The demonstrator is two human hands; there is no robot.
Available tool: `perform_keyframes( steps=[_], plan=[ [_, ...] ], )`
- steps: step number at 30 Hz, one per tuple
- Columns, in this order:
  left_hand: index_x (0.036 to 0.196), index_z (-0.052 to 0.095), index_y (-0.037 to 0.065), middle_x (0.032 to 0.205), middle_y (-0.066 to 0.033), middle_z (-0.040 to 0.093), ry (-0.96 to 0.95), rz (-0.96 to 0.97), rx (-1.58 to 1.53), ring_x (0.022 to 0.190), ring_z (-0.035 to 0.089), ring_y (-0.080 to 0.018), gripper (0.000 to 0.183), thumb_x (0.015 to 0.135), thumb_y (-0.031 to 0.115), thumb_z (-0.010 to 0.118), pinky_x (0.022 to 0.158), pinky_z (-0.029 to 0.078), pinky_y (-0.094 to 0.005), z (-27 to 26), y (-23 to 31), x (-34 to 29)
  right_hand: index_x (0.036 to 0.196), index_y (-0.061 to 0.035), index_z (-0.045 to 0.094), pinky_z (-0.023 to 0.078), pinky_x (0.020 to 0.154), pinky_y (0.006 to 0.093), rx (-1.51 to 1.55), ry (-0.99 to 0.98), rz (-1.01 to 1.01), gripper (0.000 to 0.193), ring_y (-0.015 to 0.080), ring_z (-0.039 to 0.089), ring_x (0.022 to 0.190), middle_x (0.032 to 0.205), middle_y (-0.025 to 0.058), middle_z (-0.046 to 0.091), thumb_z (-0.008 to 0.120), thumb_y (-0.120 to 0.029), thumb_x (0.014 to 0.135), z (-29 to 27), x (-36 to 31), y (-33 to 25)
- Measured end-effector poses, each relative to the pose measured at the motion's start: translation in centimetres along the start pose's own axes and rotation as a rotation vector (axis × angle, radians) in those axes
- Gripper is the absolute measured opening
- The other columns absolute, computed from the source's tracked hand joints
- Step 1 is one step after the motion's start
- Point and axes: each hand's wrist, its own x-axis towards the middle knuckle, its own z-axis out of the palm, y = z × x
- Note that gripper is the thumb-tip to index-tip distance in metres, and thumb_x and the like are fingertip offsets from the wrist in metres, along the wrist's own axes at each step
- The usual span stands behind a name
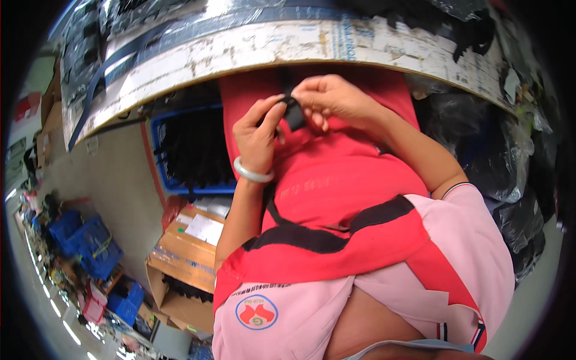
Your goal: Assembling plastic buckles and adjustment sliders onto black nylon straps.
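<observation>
My left hand (258, 131), with a pale bangle (253, 172) on its wrist, pinches the left side of a small black piece (294, 115) that looks soft, like fabric. Opposite it, my right hand (333, 99) has thumb and forefinger closed at the top edge of the same piece, its other fingers curled. The black piece hangs over the red apron (348, 165) on my lap, just below the table edge. Its exact kind cannot be made out.
Ahead runs a worn white worktable (264, 45) with black goods and clear plastic on it. Left of my lap stands a blue crate (157, 135) of black pieces, with an open cardboard box (180, 255) nearer. Plastic bags (510, 162) crowd the right; more blue crates (93, 246) lie far left.
</observation>
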Motion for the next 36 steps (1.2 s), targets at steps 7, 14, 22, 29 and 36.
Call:
perform_keyframes(
  steps=[7,14,22,29,36],
  plan=[
    [0.095,0.069,-0.002,0.076,-0.0012,0.060,-0.238,-0.130,0.161,0.053,0.050,-0.0059,0.012,0.089,0.002,0.060,0.042,0.035,-0.0187,-3.7,3.3,-1.7,0.092,-0.0021,0.062,0.044,0.054,0.0201,-0.286,0.157,-0.331,0.019,0.0057,0.052,0.058,0.072,0.0000,0.058,0.061,-0.021,0.094,-1.0,0.1,-0.4],
    [0.116,0.058,-0.001,0.094,-0.0066,0.063,0.341,0.021,0.184,0.056,0.054,-0.0090,0.024,0.095,0.011,0.057,0.042,0.036,-0.0190,-16.0,7.9,-7.2,0.094,-0.0036,0.066,0.048,0.067,0.0279,-1.009,0.800,-0.736,0.015,0.0170,0.061,0.071,0.080,0.0091,0.064,0.063,-0.017,0.088,-12.1,-2.5,-5.6],
    [0.126,0.047,-0.009,0.124,-0.0224,0.055,0.319,-0.183,-0.613,0.122,0.051,-0.0325,0.039,0.087,-0.011,0.048,0.109,0.042,-0.0402,-18.5,-0.8,-4.4,0.103,-0.0067,0.068,0.049,0.074,0.0248,-1.261,0.963,-0.697,0.018,0.0150,0.062,0.084,0.098,0.0037,0.064,0.061,-0.007,0.087,-19.8,-5.2,-7.7],
    [0.128,0.048,-0.008,0.124,-0.0168,0.056,-0.070,-0.204,-0.391,0.116,0.057,-0.0259,0.048,0.081,-0.016,0.049,0.106,0.044,-0.0336,-6.9,0.6,-0.1,0.111,-0.0167,0.067,0.050,0.088,0.0329,-1.735,0.903,-0.879,0.029,0.0230,0.061,0.101,0.111,0.0027,0.064,0.066,-0.014,0.083,-17.4,-0.2,-6.8],
    [0.122,0.054,-0.007,0.112,-0.0195,0.063,-0.119,-0.176,-0.162,0.097,0.066,-0.0264,0.027,0.097,0.001,0.049,0.083,0.057,-0.0329,-4.0,0.1,-0.1,0.103,-0.0157,0.071,0.050,0.084,0.0323,-1.569,0.690,-0.775,0.020,0.0209,0.061,0.098,0.104,-0.0014,0.066,0.066,-0.020,0.084,-15.5,-0.6,-4.1]
  ],
)
